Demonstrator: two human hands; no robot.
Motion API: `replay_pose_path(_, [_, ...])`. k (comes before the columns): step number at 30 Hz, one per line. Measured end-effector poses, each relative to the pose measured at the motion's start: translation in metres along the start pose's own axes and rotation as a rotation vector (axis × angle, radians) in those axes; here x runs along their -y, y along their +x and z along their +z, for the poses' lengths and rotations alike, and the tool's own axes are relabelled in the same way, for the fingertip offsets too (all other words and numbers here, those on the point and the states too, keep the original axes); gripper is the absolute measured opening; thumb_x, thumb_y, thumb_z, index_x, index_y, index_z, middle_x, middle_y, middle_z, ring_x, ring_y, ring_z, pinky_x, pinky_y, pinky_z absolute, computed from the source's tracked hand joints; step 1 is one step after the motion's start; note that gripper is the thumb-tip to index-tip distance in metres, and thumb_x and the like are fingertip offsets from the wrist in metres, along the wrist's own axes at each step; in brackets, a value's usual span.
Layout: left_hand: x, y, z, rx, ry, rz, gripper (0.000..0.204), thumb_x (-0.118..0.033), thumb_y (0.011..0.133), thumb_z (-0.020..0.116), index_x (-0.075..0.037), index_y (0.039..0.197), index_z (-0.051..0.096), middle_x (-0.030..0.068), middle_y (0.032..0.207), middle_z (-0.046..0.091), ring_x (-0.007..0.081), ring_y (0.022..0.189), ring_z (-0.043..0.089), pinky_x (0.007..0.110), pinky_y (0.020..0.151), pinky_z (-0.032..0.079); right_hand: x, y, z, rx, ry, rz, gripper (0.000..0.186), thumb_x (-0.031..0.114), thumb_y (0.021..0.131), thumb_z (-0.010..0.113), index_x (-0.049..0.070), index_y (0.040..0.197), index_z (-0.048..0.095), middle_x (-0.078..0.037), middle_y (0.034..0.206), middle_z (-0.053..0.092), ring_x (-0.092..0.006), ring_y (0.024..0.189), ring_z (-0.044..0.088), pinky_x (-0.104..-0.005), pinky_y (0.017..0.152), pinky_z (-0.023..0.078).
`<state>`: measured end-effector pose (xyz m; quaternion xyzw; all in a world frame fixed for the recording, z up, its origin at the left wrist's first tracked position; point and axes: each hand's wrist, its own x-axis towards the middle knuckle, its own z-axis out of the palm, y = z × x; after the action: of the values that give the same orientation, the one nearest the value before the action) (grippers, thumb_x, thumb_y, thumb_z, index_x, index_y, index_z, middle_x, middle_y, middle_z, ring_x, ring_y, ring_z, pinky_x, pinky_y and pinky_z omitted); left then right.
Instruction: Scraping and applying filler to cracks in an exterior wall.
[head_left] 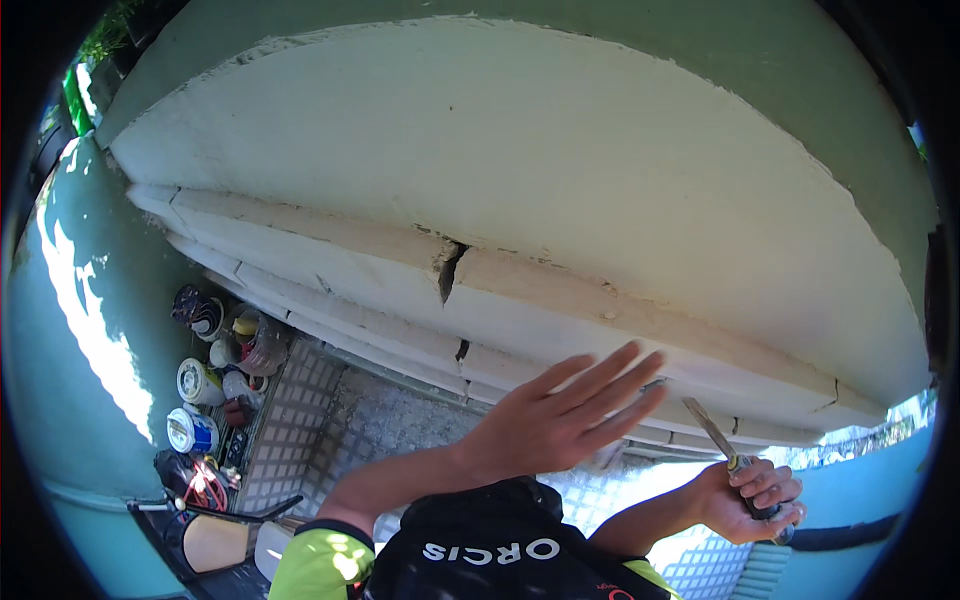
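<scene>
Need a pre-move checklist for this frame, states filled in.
1. Right hand closed on the flat-bladed tool: ok.
2. Left hand free: ok, open and holding nothing.
3. Blade safely away from left hand: cannot tell; they look apart, but one view hides the depth.
4. Blade touching the wall: cannot tell.
5. Upper ledge unbroken: not ok, dark gap near its middle.
6. Gloves on: not ok, both hands bare.

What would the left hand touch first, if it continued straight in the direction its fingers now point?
Probably the pale upper ledge, which lies ahead of the left hand in the picture; the depth between them is unclear.
</scene>
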<state>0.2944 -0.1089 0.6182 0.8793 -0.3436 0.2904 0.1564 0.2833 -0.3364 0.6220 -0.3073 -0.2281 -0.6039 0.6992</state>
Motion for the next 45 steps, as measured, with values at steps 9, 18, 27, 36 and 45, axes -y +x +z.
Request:
replay_pose_path(9, [0.037,0.008,0.006,0.033,0.248,-0.115,0.072,-0.023,0.072,0.071,-0.004,0.138,0.048,0.0118,0.146,0.044,0.0266,0.137,0.039,0.044,0.114,0.03,-0.006,0.024,-0.027,-0.113,-0.109,-0.035,0.026,0.024,0.089,0.061,0.011,0.072,0.045,0.0,0.065,0.033,-0.0104,0.051,0.033,-0.0237,0.04,0.028])
replay_pose_path(18, [0.049,0.002,-0.014,0.021,0.323,-0.157,0.069,-0.016,0.063,0.075,-0.01,0.129,0.058,0.0061,0.136,0.055,0.0274,0.13,0.049,0.041,0.108,0.039,-0.027,0.028,-0.045,-0.001,0.233,0.176,0.028,0.04,0.1,0.037,0.018,0.088,0.049,-0.003,0.067,0.043,-0.0158,0.048,0.042,-0.0316,0.038,0.042])
replay_pose_path(27, [0.061,-0.025,-0.028,-0.106,0.245,-0.367,0.075,-0.015,0.066,0.072,-0.012,0.138,0.051,0.0061,0.144,0.047,0.0281,0.136,0.04,0.044,0.11,0.036,-0.037,0.03,-0.003,-0.166,-0.095,-0.018,0.019,0.031,0.096,0.048,0.019,0.081,0.048,0.007,0.052,0.031,-0.005,0.034,0.029,-0.0208,0.025,0.028])
replay_pose_path(36, [0.078,-0.039,-0.054,-0.369,0.397,-0.595,0.057,-0.014,0.071,0.062,-0.01,0.128,0.058,0.0069,0.136,0.056,0.0297,0.131,0.047,0.043,0.104,0.04,-0.036,0.023,0.011,-0.191,-0.18,-0.124,0.021,0.032,0.096,0.049,0.016,0.082,0.052,0.008,0.053,0.03,-0.0029,0.035,0.029,-0.0176,0.027,0.029])
replay_pose_path(45, [0.208,-0.134,-0.118,-0.331,0.587,-0.614,0.065,-0.016,0.066,0.069,-0.011,0.129,0.055,0.0098,0.135,0.054,0.0302,0.13,0.046,0.044,0.103,0.04,-0.022,0.018,0.024,-0.211,-0.147,-0.172,0.028,0.033,0.094,0.048,0.015,0.074,0.049,0.006,0.05,0.034,-0.0035,0.033,0.031,-0.0193,0.025,0.028])
